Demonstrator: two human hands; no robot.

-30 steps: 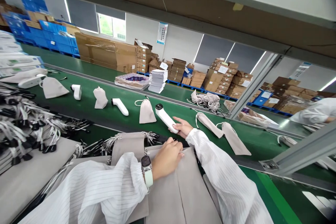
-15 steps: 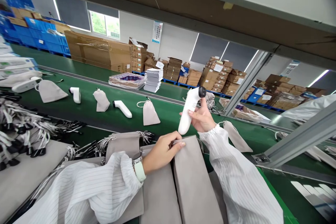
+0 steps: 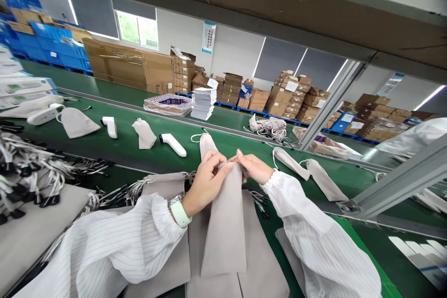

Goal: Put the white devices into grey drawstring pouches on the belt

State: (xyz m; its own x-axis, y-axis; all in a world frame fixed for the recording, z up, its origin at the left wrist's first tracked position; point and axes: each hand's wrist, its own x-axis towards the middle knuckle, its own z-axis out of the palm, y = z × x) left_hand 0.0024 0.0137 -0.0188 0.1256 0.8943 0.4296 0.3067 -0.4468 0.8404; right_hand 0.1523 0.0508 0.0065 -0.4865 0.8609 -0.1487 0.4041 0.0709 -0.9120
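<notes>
Left hand: the left hand (image 3: pixel 206 178) is closed narrow, thumb and fingers pinching the upper edge of a grey pouch (image 3: pixel 226 228).
Right hand: the right hand (image 3: pixel 254 167) meets the same upper edge from the other side, fingers bent; whether it grips anything cannot be told, its fingertips being partly hidden.
Pouch position: hanging from the hands, near the middle, in front of a layer of flat pouches (image 3: pixel 263 260).
Wrist: a watch with a pale green band (image 3: pixel 180 214) on the left.
Belt: on the green belt (image 3: pixel 240 142), two white handheld devices (image 3: pixel 174 145) lie apart, a small filled pouch (image 3: pixel 144 134) between them; another pouch (image 3: pixel 206 142) stands partly behind the left hand.
Right of hands: two long pouches (image 3: pixel 325 179) lie side by side.
Left side: a heap of drawstrings (image 3: pixel 38 163) with black ends.
Beyond: a patterned basket (image 3: pixel 157 106) just beside a paper stack (image 3: pixel 203 104).
</notes>
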